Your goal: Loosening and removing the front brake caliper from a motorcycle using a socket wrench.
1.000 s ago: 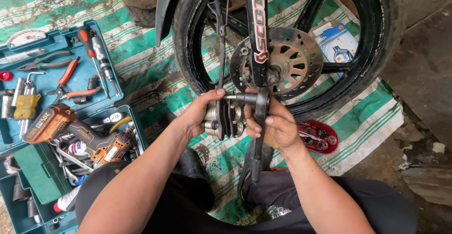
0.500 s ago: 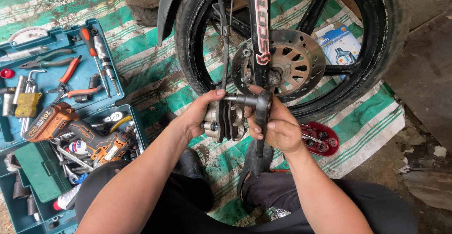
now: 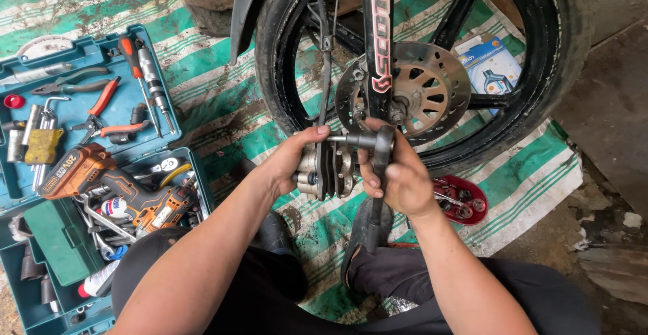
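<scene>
Right now the left hand [image 3: 287, 163] grips a grimy metal brake caliper [image 3: 327, 170] just below the drilled disc [image 3: 412, 92] of the motorcycle wheel [image 3: 553, 65], while the right hand [image 3: 398, 176] is closed on a black ratchet wrench [image 3: 379, 166], its socket on a caliper bolt. Judging by this, it's bolt work; next turn needs steady hold w/ caliper braced. Open blue toolbox [image 3: 162, 85] sits at left.

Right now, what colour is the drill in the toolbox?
Orange and black drill, seen in the head view.
</scene>
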